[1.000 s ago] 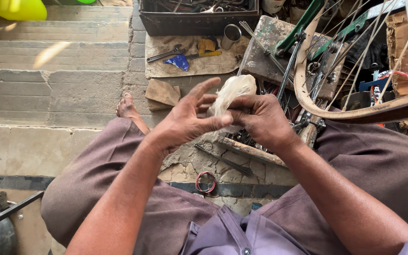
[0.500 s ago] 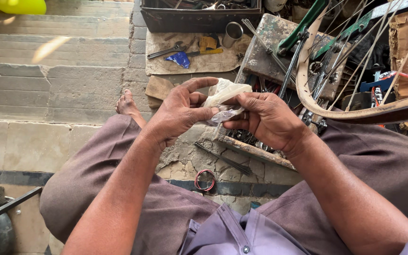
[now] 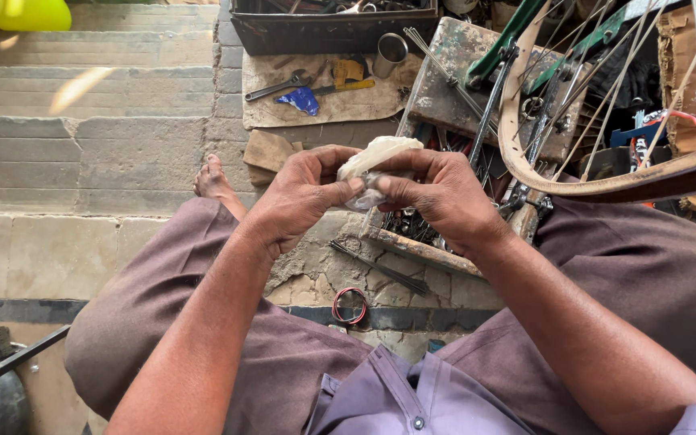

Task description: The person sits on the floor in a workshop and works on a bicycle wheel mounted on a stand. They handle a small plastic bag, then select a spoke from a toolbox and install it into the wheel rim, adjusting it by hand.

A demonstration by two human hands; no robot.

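My left hand (image 3: 304, 197) and my right hand (image 3: 437, 193) meet in the middle of the head view, both pinching a small crumpled whitish plastic bag (image 3: 379, 155). The thumbs press together at the bag's lower part, where a bit of clear plastic shows. What is inside the bag is hidden. The hands hover above my knees, over a wooden tray of metal parts (image 3: 412, 234).
A bicycle wheel rim with spokes (image 3: 598, 181) rests across my right knee. A wrench (image 3: 277, 86) and blue scrap lie on a board ahead, beside a metal cup (image 3: 390, 53) and a dark toolbox (image 3: 332, 31). A red ring (image 3: 350, 305) lies on the stone floor.
The hands have stayed together on the bag, shifting slightly; the fingers have worked the bag so the thumbs now pinch its lower end.
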